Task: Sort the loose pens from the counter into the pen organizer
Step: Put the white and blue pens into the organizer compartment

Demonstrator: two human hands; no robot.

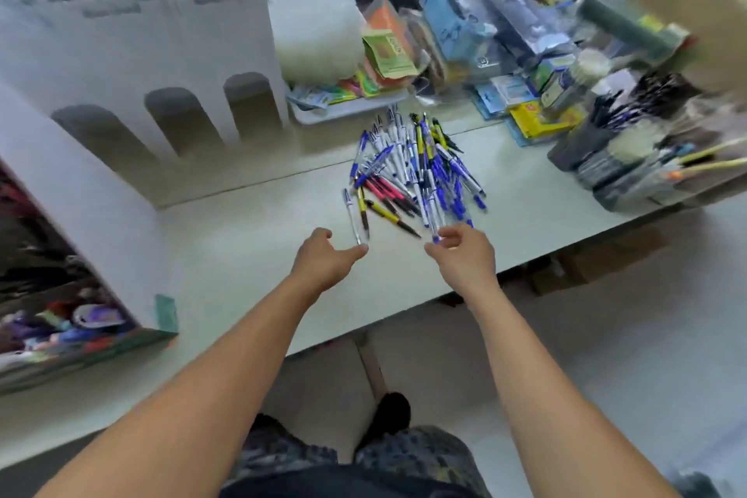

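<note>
Broadly, the pale counter [250, 255] carries everything: a tall white pen organizer [133, 65] with three arched slots stands at its back left, and cluttered stationery packets [485, 44] crowd the back right. Between them, near the middle, lies the heap of loose pens [416, 170], mostly blue and white with some yellow and a few pink ones, well apart from the organizer. Judging by that full heap and the dark, seemingly unfilled slots, sorting looks barely begun; nearly every pen remains to be moved. Both arms reach toward the pile's near edge. The left hand [323, 259] hovers with fingers loosely apart, thumb just beside a clear pen [352, 218]. The right hand [465, 255] has its fingers curling around the ends of blue pens; whether they actually pinch one is unclear through the blur.
</note>
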